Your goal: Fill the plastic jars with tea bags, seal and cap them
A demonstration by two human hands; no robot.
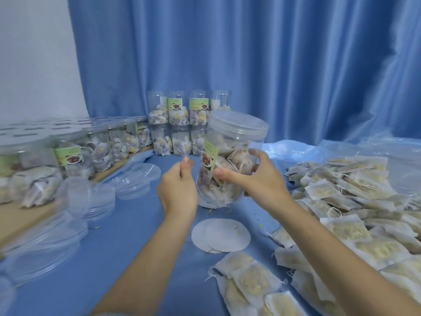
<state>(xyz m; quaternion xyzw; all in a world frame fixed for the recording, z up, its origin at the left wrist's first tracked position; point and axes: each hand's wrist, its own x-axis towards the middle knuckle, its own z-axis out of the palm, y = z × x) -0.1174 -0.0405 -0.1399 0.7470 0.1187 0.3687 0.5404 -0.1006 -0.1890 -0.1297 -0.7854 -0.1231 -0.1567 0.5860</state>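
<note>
Capped clear jar (230,156) — tea-bag-filled, tilted; loose tea bags (355,201) heaped right.

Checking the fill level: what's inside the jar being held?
The jar, gripped by the right hand, holds tea bags with strings, packed nearly to its lid. The label and fingers hide part of the contents.

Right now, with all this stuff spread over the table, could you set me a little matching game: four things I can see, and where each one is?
Things:
1. capped jar
2. round white paper discs
3. loose tea bags
4. clear lids

Places:
A. piled on the right side of the table
B. stacked on the blue cloth at the left
C. flat on the cloth just in front of the held jar
D. gripped by the right hand, tilted

Pairs: 1-D, 2-C, 3-A, 4-B
</note>
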